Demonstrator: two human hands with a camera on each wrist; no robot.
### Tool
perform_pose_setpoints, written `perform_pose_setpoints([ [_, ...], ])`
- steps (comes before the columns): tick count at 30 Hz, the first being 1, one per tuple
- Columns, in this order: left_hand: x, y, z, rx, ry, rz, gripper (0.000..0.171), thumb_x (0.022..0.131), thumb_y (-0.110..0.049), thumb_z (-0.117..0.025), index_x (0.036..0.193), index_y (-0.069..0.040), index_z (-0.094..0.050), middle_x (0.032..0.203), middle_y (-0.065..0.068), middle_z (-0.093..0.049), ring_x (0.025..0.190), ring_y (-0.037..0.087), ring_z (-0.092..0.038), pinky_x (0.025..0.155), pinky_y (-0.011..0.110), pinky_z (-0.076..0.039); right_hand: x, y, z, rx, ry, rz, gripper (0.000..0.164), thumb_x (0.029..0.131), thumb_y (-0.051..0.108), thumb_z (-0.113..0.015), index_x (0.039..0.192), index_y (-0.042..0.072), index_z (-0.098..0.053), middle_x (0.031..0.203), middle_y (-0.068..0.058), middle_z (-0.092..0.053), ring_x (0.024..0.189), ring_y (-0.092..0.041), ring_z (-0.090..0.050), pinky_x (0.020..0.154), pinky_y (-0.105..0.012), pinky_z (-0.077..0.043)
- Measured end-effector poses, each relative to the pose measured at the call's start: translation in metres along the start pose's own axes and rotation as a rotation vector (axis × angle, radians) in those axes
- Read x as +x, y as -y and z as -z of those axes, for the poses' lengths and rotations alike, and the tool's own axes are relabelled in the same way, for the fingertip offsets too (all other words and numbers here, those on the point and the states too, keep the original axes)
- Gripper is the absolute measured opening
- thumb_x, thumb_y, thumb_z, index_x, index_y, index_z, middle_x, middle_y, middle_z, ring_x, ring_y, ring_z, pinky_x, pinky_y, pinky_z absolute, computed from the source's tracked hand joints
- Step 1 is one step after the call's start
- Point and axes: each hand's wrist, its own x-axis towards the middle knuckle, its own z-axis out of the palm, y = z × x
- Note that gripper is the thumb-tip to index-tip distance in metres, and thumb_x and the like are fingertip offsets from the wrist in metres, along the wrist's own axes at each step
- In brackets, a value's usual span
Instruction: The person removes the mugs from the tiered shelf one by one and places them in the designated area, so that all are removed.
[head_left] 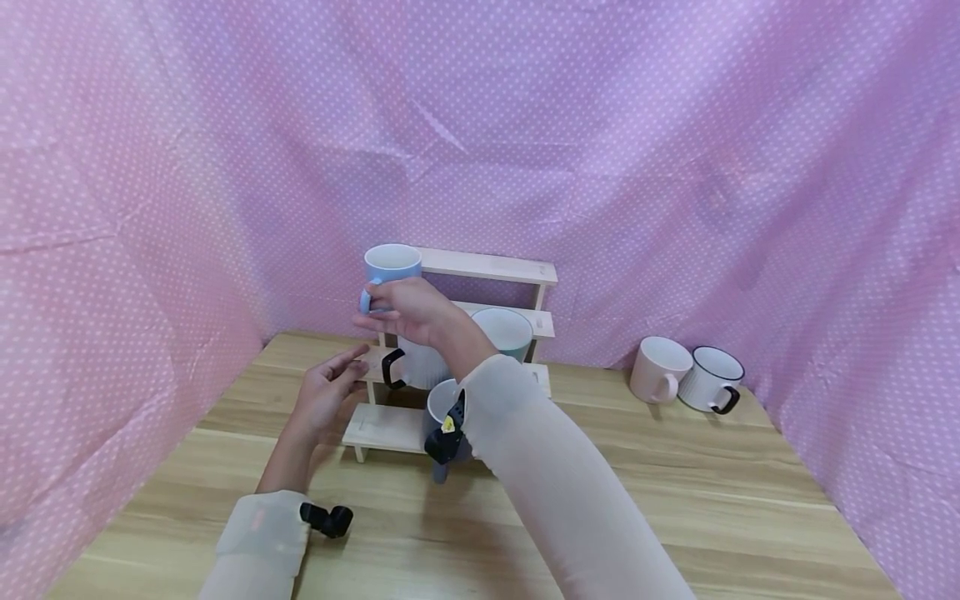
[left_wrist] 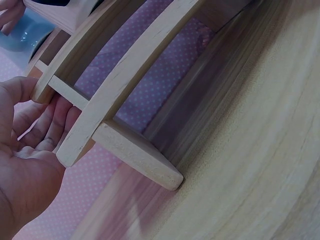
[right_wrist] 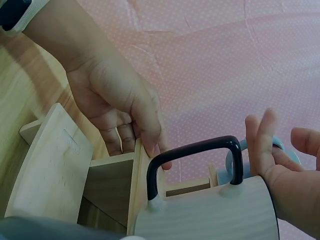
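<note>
The right hand (head_left: pixel 412 312), fingers partly curled, pinches the handle of a cylindrical light-blue mug (head_left: pixel 397 268) just beyond it, by the top step of a pale wooden four-tier rack (head_left: pixel 382 425) — whether the base rests there is hidden. The left hand (head_left: pixel 324 390), half closed, grips the rack's second-lowest step; just right of it stands a white ribbed mug with a black handle (head_left: pixel 426 367).

right arm (head_left: pixel 555 475) goes way far left; right hand (head_left: pixel 408 312) sits past the left hand (head_left: pixel 328 386); left fingers (left_wrist: pixel 57 119) kinda curled
</note>
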Motion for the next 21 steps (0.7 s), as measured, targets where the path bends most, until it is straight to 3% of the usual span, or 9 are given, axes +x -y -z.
perform_pose_setpoints([
  [4, 0.0001, -0.0008, -0.0007, -0.003, 0.002, -0.003, 0.049, 0.107, -0.026, -0.057, 0.149, 0.0, -0.05, 0.118, -0.001, -0.065, 0.101, 0.004, -0.065, 0.098, 0.031, -0.058, 0.0012, -0.0006, 0.0007, 0.026, -0.001, -0.002, 0.041, 0.106, 0.005, -0.054, 0.144, -0.006, -0.041, 0.106, -0.016, -0.064, 0.123, -0.039, -0.062, 0.099, -0.039, -0.058],
  [11, -0.0008, -0.0009, -0.0012, 0.007, -0.008, 0.001, 0.048, 0.107, -0.024, -0.056, 0.149, 0.0, -0.05, 0.116, 0.0, -0.065, 0.1, 0.005, -0.066, 0.097, 0.034, -0.058, 0.0019, -0.0022, -0.001, 0.031, -0.025, 0.006, 0.044, 0.109, 0.014, -0.05, 0.146, -0.01, -0.041, 0.102, -0.013, -0.063, 0.121, -0.04, -0.063, 0.097, -0.039, -0.059],
  [14, -0.0012, -0.0007, -0.001, 0.011, -0.008, 0.004, 0.049, 0.107, -0.025, -0.057, 0.149, -0.001, -0.051, 0.115, -0.002, -0.065, 0.1, 0.005, -0.067, 0.098, 0.036, -0.058, 0.0018, -0.0028, -0.0025, 0.05, -0.056, 0.021, 0.04, 0.11, 0.018, -0.049, 0.138, -0.011, -0.049, 0.1, -0.013, -0.062, 0.109, -0.035, -0.067, 0.095, -0.04, -0.06],
  [17, -0.0013, -0.0005, -0.001, 0.009, -0.007, 0.005, 0.049, 0.107, -0.027, -0.057, 0.149, -0.002, -0.051, 0.114, -0.005, -0.066, 0.1, 0.006, -0.067, 0.098, 0.035, -0.058, 0.0011, -0.0038, -0.0042, 0.06, -0.083, 0.039, 0.029, 0.109, 0.017, -0.05, 0.12, -0.008, -0.06, 0.098, -0.012, -0.062, 0.098, -0.029, -0.067, 0.091, -0.039, -0.062],
  [21, -0.0013, 0.0, -0.0014, 0.004, -0.006, 0.01, 0.049, 0.108, -0.027, -0.056, 0.15, -0.002, -0.05, 0.114, -0.007, -0.067, 0.099, 0.005, -0.066, 0.098, 0.033, -0.058, -0.0011, -0.0051, -0.0056, 0.043, -0.106, 0.061, 0.024, 0.109, 0.016, -0.051, 0.106, -0.005, -0.064, 0.1, -0.012, -0.062, 0.094, -0.027, -0.068, 0.087, -0.037, -0.063],
])
